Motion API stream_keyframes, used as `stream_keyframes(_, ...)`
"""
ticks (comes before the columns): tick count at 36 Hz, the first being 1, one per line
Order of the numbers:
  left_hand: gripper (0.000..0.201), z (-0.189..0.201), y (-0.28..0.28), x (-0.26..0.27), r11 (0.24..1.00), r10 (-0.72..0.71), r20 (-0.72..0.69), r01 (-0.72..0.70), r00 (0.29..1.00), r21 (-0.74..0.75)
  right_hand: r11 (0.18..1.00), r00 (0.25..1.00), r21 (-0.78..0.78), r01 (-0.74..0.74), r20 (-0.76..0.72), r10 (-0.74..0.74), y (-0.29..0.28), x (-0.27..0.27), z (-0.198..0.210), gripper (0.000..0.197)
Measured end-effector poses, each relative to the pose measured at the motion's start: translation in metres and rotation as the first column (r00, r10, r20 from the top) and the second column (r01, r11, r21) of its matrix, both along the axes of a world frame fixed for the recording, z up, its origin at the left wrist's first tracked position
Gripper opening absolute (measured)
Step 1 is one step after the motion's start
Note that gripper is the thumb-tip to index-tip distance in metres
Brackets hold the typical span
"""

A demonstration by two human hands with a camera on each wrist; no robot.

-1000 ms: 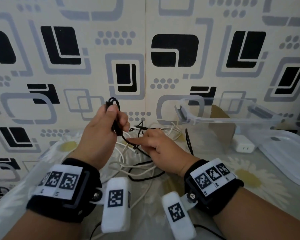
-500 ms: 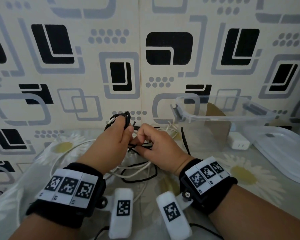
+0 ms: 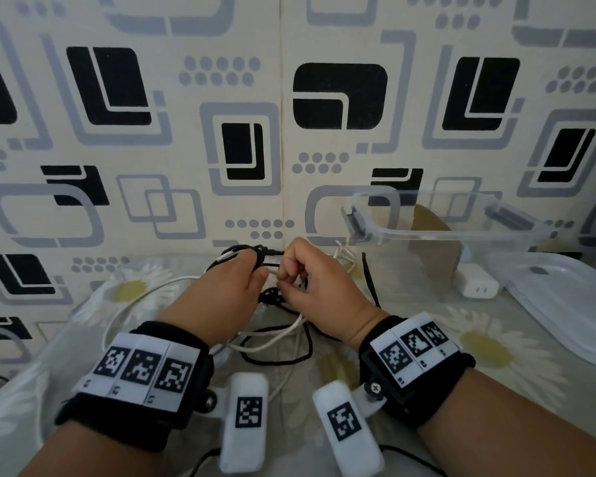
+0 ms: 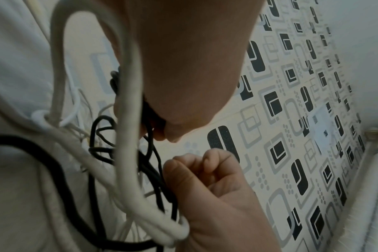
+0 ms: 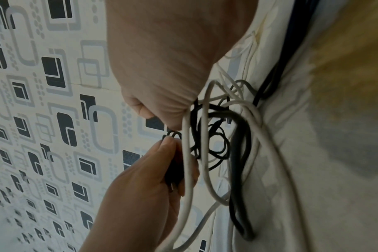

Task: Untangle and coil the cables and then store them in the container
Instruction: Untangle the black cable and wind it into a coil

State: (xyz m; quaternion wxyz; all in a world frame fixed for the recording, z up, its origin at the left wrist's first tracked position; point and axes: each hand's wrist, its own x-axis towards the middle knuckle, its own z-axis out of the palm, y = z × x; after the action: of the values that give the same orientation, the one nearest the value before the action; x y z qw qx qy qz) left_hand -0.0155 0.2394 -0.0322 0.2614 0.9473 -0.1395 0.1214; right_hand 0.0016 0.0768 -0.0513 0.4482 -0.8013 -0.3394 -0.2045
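Observation:
A thin black cable (image 3: 278,360) and white cables (image 3: 269,341) lie tangled on the flowered tablecloth. My left hand (image 3: 258,270) grips a small bunch of the black cable's loops (image 3: 252,251) just above the tangle. In the right wrist view the left hand's fingers (image 5: 168,145) also hold a black plug (image 5: 173,172). My right hand (image 3: 286,274) is curled right beside it, pinching black cable strands (image 4: 168,185). A thick white cable (image 4: 127,119) loops in front of both hands. The clear plastic container (image 3: 375,232) stands open at the back right.
The container's lid (image 3: 565,304) lies flat at the far right. A white charger block (image 3: 475,288) sits between lid and container. The patterned wall (image 3: 241,149) rises close behind the cables. A white cable loop (image 3: 117,315) runs out to the left.
My left hand has come down with the black loops. My right hand has lifted off the tangle, curled, and closed in beside the left hand.

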Motion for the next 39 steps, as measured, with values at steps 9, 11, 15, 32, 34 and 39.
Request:
stream_keyframes(9,0.030,-0.001,0.000,0.000,0.997,0.058,-0.053,-0.056,0.997,0.049,0.991,0.989,-0.111,0.078,-0.114,-0.091,-0.004,0.002,-0.003,0.009)
stream_keyframes(11,0.031,-0.001,0.000,-0.001,0.997,0.059,-0.061,-0.056,0.996,0.062,0.982,0.990,-0.160,0.100,-0.087,-0.115,-0.003,0.003,-0.003,0.007)
stream_keyframes(15,0.031,0.000,0.003,-0.002,0.993,0.044,-0.036,-0.039,0.998,0.110,0.959,0.985,-0.260,0.115,-0.096,-0.144,-0.001,0.003,-0.004,0.020)
stream_keyframes(32,0.025,0.019,0.009,-0.003,0.976,0.201,0.183,-0.212,0.962,0.042,0.958,0.953,-0.270,0.098,-0.250,-0.168,0.005,0.001,0.022,0.020)
stream_keyframes(34,0.025,0.024,0.011,-0.003,0.978,0.202,0.199,-0.207,0.959,0.002,0.952,0.941,-0.299,0.067,-0.299,-0.160,0.005,0.000,0.033,0.026)
stream_keyframes(39,0.023,0.038,0.017,-0.005,0.975,0.186,0.172,-0.160,0.967,-0.156,0.967,0.917,-0.254,-0.008,-0.388,-0.095,0.010,-0.004,0.053,0.030)
